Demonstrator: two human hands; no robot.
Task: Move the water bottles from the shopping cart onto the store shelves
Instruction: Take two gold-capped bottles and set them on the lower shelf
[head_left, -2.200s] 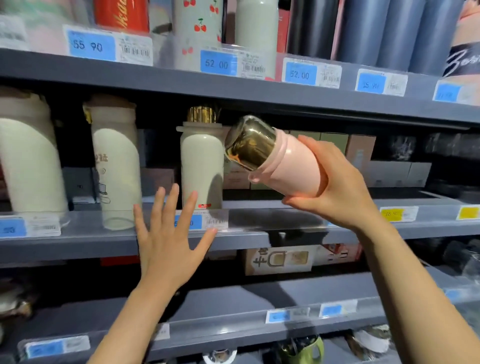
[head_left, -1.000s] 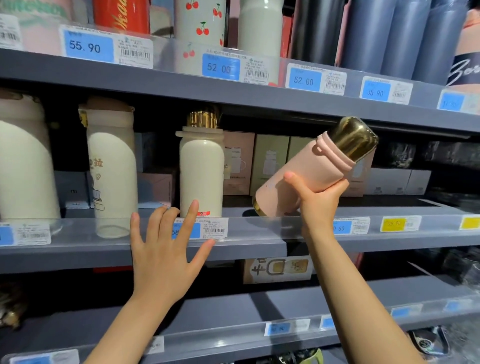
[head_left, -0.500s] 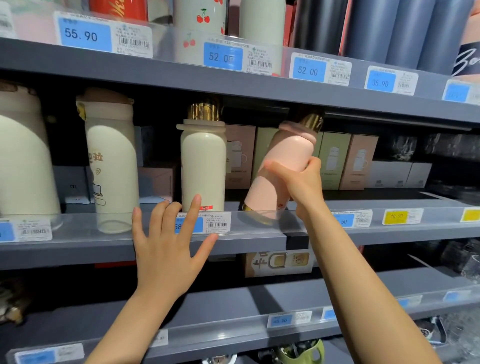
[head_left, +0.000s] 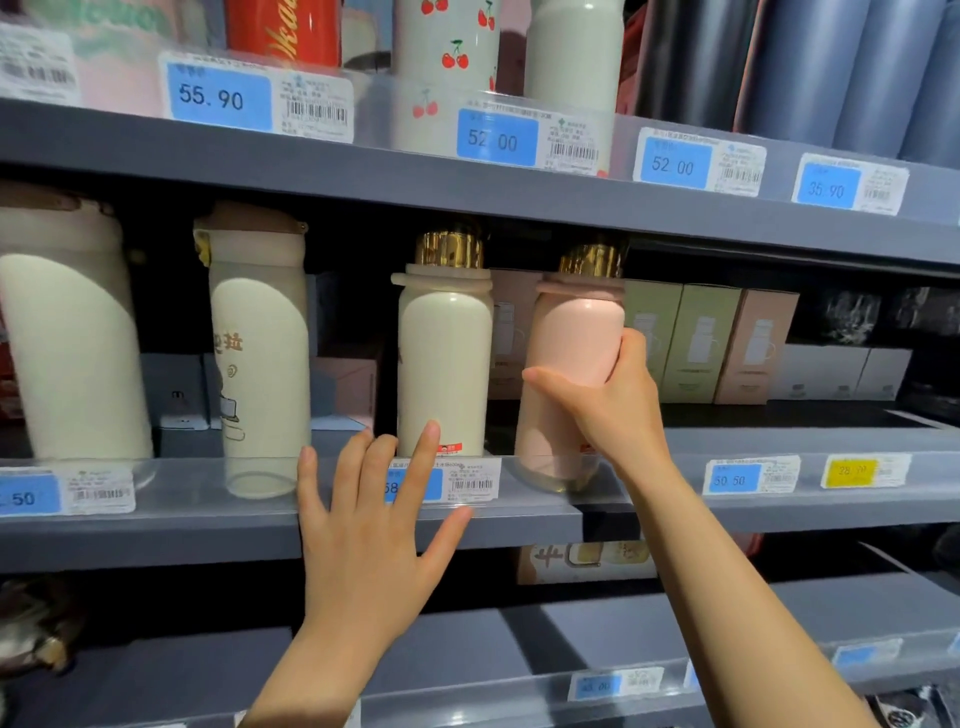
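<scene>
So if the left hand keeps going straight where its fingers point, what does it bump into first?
Probably the cream bottle. The left hand points up and into the shelf, its fingertips already at the bottle's base, though depth is hard to judge.

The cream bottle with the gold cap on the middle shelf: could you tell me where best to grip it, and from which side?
Grip the cream bottle around its smooth mid-body, coming straight in from the front. It stands upright; the shelf above leaves little room over its gold cap, and the pink bottle, held by the right hand, stands close on its right. The left side offers more space for fingers.
</scene>
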